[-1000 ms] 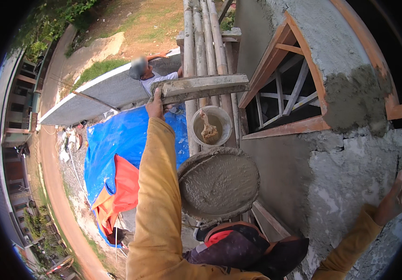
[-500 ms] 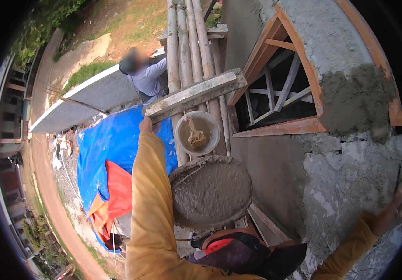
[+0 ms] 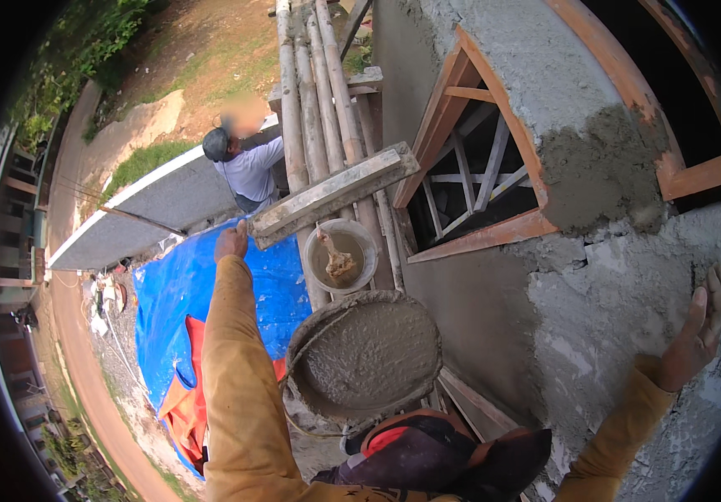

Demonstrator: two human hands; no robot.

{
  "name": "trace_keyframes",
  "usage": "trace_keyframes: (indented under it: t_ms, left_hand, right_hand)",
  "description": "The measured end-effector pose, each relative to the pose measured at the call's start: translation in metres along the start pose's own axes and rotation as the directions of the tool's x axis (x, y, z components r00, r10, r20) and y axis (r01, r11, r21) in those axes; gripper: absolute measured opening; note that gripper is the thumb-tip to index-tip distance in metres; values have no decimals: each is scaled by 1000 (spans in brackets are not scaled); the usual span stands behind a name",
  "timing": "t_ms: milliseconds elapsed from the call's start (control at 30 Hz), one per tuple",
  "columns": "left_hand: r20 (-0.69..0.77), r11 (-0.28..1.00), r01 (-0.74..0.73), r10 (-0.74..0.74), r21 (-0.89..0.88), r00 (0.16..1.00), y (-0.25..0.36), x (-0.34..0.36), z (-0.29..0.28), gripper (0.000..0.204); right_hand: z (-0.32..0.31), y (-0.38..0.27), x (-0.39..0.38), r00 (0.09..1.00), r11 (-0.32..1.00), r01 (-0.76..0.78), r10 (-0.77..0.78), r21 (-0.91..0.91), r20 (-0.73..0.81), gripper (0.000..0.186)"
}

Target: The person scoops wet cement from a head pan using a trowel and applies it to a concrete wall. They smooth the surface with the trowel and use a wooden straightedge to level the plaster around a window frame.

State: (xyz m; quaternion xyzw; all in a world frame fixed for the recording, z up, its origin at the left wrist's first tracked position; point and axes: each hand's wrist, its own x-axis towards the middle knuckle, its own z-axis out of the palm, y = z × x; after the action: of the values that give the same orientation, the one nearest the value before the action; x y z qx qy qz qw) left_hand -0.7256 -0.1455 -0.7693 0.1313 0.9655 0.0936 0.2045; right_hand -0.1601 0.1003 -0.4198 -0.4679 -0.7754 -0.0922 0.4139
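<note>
My left hand [image 3: 232, 240] has curled fingers at the left end of a mortar-stained plank [image 3: 330, 191], which lies slanted across the bamboo poles [image 3: 319, 84]. My right hand [image 3: 703, 316] is open against the rough rendered wall [image 3: 595, 351] at the right, fingers stretched out. Between my arms stands a round pan [image 3: 363, 357] full of wet grey mortar. Just above it is a pale bucket [image 3: 364, 269] of murky water with a crusted tool [image 3: 338, 262] in it.
A co-worker [image 3: 243, 167] in a pale shirt stands beside a low wall [image 3: 134, 209] beyond the poles. Blue tarp [image 3: 172, 293] and orange sheeting [image 3: 183, 402] lie below left, near a dirt path [image 3: 84, 351]. An orange-framed opening [image 3: 486, 167] is at the right.
The plank and my left hand have moved down and left in the view; the plank now slants more. My right hand stays on the wall. The co-worker has shifted left and down.
</note>
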Motion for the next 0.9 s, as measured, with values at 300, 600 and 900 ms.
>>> trace_keyframes:
  t_ms: [300, 600, 900]
  left_hand:
    - [-56, 965, -197, 190, -172, 980, -66, -49, 10, 43]
    - [-97, 958, -233, 220, -165, 971, -71, -102, 58, 43]
    - [-64, 983, -24, 13, -183, 998, -137, -122, 82, 46]
  right_hand:
    - [57, -87, 62, 907, 883, 373, -412, 285, 91, 32]
    - [180, -45, 186, 830, 864, 261, 27, -431, 557, 66]
    - [199, -14, 201, 821, 899, 298, -71, -320, 566, 56]
